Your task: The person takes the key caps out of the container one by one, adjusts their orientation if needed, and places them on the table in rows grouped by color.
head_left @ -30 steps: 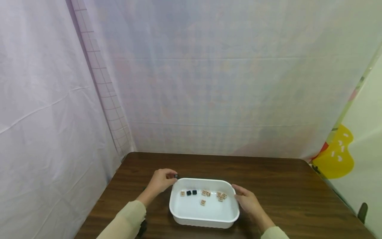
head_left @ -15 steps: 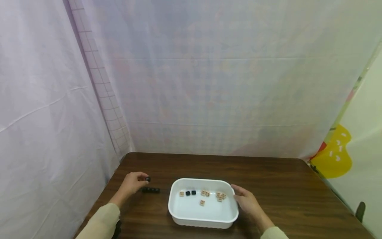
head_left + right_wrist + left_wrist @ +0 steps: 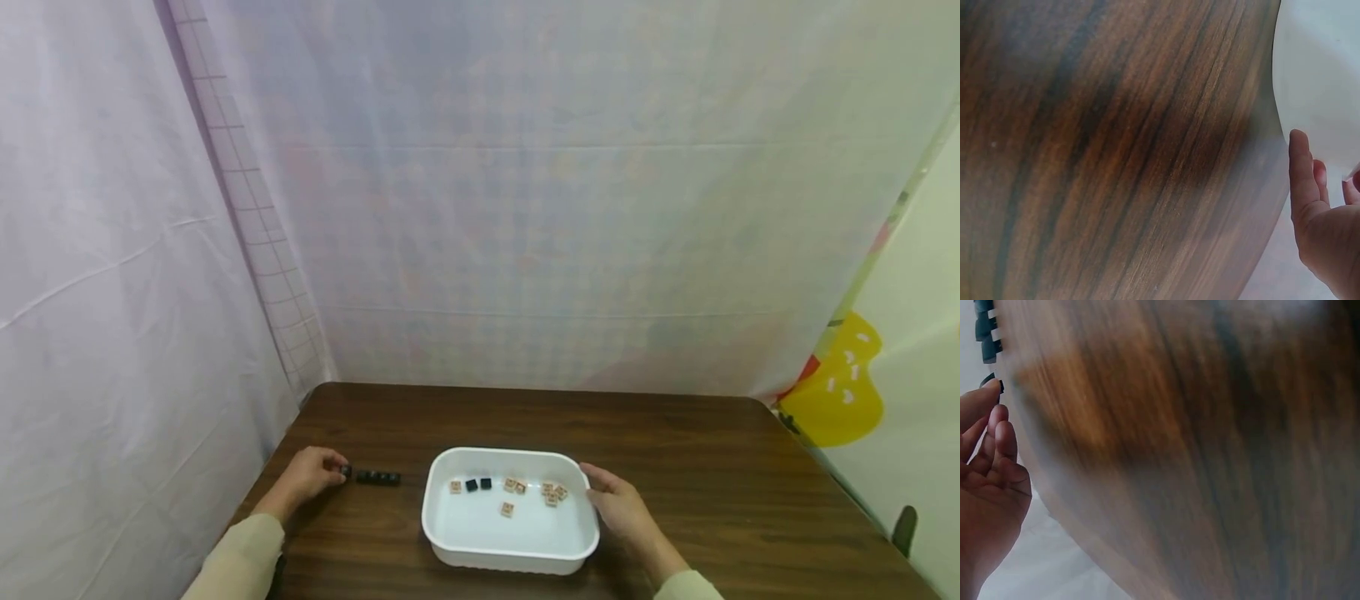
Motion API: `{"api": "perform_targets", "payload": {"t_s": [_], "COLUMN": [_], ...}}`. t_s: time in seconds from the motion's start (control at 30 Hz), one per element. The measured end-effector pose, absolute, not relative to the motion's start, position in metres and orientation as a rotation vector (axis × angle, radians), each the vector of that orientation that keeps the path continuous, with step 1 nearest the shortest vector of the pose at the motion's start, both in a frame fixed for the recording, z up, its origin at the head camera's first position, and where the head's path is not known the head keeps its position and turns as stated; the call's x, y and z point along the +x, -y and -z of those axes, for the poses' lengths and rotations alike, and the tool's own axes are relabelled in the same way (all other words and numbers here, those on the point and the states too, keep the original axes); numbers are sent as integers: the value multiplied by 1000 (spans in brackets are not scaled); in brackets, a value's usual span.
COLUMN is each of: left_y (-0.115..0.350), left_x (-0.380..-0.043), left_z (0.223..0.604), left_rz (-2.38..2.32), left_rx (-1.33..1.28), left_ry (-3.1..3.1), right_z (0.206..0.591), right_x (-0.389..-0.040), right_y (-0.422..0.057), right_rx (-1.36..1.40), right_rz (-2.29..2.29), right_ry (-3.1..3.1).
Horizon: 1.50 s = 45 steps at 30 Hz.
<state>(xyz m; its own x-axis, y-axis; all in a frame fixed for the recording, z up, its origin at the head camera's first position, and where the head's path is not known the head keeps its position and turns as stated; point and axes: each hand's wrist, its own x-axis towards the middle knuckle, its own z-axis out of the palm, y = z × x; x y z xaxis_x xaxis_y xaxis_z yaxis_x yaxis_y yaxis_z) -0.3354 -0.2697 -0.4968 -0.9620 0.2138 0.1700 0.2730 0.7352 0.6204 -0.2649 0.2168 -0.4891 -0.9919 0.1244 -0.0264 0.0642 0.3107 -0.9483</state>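
Observation:
In the head view my left hand (image 3: pixel 313 471) pinches a black keycap (image 3: pixel 346 471) between thumb and fingertips, low over the table at the left end of a short row of black keycaps (image 3: pixel 378 477). The left wrist view has the held keycap (image 3: pixel 1001 386) just short of that row, with a small gap between. My right hand (image 3: pixel 618 500) holds the right rim of a white tray (image 3: pixel 512 551). Inside the tray lie two black keycaps (image 3: pixel 478 484) and several beige keycaps (image 3: pixel 507 509). In the right wrist view, fingers lie along the tray's wall (image 3: pixel 1319 81).
The brown wood-grain table (image 3: pixel 712 475) extends beyond the tray to the right and back. White curtains (image 3: pixel 525 208) hang behind it and along the left. A yellow printed shape (image 3: pixel 836 400) is at the right.
My left hand has carried the black keycap from the tray's back left corner leftward, then down to the row's left end. The row has come into view. My right hand stays at the tray.

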Motion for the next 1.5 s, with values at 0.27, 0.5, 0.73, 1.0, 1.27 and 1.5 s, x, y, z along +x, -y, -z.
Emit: {"api": "perform_targets", "payload": {"t_s": [0.27,0.5,0.73,1.0,1.27,1.5], "left_y": [260,257,256,246,195,133], "left_x": [-334,-337,-334,-336,-331,-326], "left_z": [497,499,498,492,463,442], "left_rz": [1078,1081,1137,1017,1060,1083], "left_rx": [-252,-250,-264,-316,-379,-590], "left_ry": [2908,2930,2911,2827,2675,2612], "right_z": [489,490,489,489,489,487], "right_x": [-265,-266,-265,-265,-264,-264], "right_y": [-216,-217,-216,-216,-216,-215], "right_rx": [-191,-197,-193,-209,-215,-209], "right_rz": [-1838,-1822,-1812,-1793,-1823,-1814], "right_ry": [2498,2506,2507,2519,2496,2513]}}
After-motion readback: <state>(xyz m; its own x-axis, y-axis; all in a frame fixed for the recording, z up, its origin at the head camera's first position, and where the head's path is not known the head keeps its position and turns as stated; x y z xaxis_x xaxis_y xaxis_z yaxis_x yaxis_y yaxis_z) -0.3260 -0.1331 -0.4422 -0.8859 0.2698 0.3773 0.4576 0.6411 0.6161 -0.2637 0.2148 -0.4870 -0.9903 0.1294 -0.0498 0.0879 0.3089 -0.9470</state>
